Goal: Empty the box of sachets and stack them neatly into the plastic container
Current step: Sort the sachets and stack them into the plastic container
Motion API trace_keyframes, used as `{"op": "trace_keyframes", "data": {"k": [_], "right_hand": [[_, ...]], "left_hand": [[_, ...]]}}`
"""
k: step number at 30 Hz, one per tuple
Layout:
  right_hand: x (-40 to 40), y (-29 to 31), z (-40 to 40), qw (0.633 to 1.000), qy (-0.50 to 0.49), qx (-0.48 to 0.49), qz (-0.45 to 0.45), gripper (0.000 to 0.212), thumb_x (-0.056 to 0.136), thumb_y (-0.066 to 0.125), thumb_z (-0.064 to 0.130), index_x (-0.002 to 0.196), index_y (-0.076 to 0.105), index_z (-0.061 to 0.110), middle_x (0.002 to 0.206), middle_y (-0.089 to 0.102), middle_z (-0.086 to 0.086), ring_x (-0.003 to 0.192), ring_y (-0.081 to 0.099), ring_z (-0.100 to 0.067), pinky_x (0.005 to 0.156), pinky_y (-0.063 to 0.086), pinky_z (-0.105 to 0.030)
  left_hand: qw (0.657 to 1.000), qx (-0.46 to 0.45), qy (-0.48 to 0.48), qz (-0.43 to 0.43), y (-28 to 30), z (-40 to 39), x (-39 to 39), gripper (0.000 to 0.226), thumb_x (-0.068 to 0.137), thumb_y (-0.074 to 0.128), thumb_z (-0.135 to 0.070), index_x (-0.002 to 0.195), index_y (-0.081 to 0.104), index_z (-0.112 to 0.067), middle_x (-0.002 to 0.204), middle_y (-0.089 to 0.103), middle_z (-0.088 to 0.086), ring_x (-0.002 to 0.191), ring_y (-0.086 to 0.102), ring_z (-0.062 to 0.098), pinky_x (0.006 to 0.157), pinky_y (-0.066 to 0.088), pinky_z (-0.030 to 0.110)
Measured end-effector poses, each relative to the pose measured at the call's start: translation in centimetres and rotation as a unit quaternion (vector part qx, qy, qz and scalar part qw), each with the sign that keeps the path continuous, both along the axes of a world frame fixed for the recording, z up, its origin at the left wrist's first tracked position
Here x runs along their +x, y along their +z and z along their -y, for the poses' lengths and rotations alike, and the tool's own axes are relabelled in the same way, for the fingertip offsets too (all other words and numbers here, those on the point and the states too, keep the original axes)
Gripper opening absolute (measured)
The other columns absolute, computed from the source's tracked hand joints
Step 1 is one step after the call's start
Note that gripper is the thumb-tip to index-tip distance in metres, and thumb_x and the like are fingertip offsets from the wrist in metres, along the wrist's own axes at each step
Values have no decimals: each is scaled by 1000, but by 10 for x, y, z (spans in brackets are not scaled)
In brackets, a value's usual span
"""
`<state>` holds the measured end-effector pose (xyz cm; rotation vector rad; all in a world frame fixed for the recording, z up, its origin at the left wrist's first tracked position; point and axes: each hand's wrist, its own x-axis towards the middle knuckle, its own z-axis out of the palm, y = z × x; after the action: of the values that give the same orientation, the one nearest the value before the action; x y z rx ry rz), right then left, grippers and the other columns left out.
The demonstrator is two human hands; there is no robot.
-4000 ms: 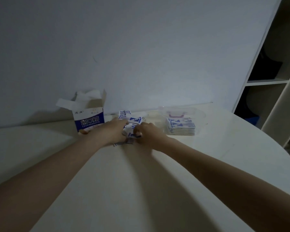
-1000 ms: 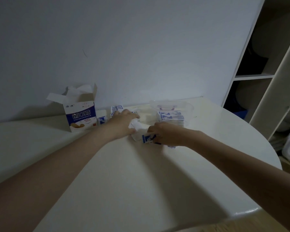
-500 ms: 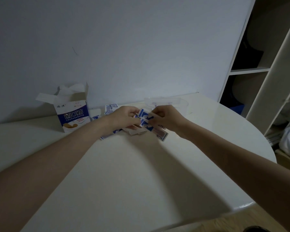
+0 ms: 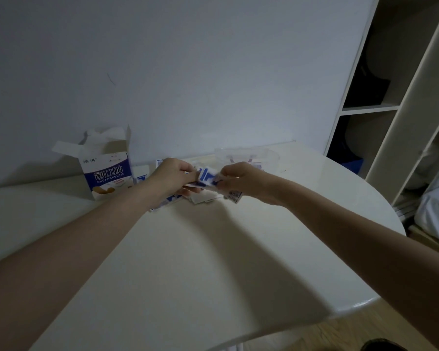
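Both hands meet above the far middle of the table (image 4: 213,262), just short of its back edge. The left hand (image 4: 171,177) and the right hand (image 4: 241,179) each pinch an end of a small bundle of blue-and-white sachets (image 4: 207,179), which spans the gap between them, raised a little off the surface; the fingers of both are pressed together on it. How many sachets the bundle holds cannot be told. Under and beside the hands more loose sachets (image 4: 203,197) lie scattered flat on the table, some half hidden by the left wrist, and one printed piece shows just below the right hand. The box (image 4: 107,173) stands upright near the back-left edge against the wall, its top flaps torn open, well left of the hands. The clear container (image 4: 249,155) sits behind the right hand by the back edge; its contents are mostly hidden by that hand. Shelves (image 4: 390,110) stand beyond the table's right side.
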<state>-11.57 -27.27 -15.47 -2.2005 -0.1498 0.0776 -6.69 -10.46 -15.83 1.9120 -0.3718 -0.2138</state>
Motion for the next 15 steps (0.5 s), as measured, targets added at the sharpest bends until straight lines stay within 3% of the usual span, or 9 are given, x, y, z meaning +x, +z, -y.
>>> {"op": "trace_keyframes", "data": {"k": [2, 5, 8, 9, 11, 13, 15], "right_hand": [[1, -2, -4, 1000, -14, 1, 23, 5, 91, 49, 1, 93, 51, 4, 89, 62, -18, 67, 61, -24, 67, 53, -37], [3, -5, -3, 987, -13, -129, 97, 16, 90, 49, 3, 101, 41, 12, 98, 66, -15, 60, 60, -20, 52, 51, -26], [4, -14, 6, 941, 14, -298, 163, 26, 90, 49, 4, 115, 49, 9, 110, 64, -15, 88, 61, -29, 74, 51, -36], [2, -17, 9, 928, 38, -330, 171, 24, 90, 49, 6, 114, 54, 7, 109, 63, -16, 96, 60, -31, 80, 49, -38], [-4, -21, 12, 908, 97, -368, 175, 20, 93, 47, 11, 105, 59, 1, 105, 59, -17, 98, 58, -32, 81, 45, -38], [-9, -25, 13, 887, 114, -415, 166, 25, 96, 42, 18, 106, 57, 0, 107, 56, -18, 100, 55, -31, 81, 41, -37], [-8, -29, 17, 864, 88, -474, 144, 33, 99, 36, 28, 115, 51, 3, 117, 53, -16, 111, 48, -30, 91, 38, -38]], "left_hand": [[999, 15, -29, -15, 1, 2, -4, 21, 93, 52, -13, 76, 64, -8, 66, 67, 4, 48, 65, 4, 46, 53, 16], [994, -15, -55, -90, 1, 4, -11, 31, 100, 37, -26, 86, 61, -11, 83, 65, 8, 68, 66, 16, 60, 55, 23], [990, -36, -77, -116, -4, 4, -11, 31, 95, 45, -38, 92, 59, -12, 88, 61, 7, 81, 59, 21, 77, 51, 29], [990, -8, -95, -100, -7, 4, -11, 29, 88, 56, -41, 96, 61, -13, 93, 62, 7, 85, 59, 20, 81, 50, 29], [975, 179, -134, -2, -12, 2, -9, 42, 72, 74, -42, 105, 60, -20, 106, 63, 2, 90, 60, 13, 83, 48, 25], [924, 340, -142, 99, -18, 4, -9, 45, 74, 75, -37, 112, 58, -21, 110, 60, -1, 86, 57, 10, 73, 44, 19], [906, 379, -111, 155, -20, 8, -14, 38, 79, 70, -33, 111, 59, -18, 97, 58, -4, 82, 52, 10, 65, 40, 20]]}}
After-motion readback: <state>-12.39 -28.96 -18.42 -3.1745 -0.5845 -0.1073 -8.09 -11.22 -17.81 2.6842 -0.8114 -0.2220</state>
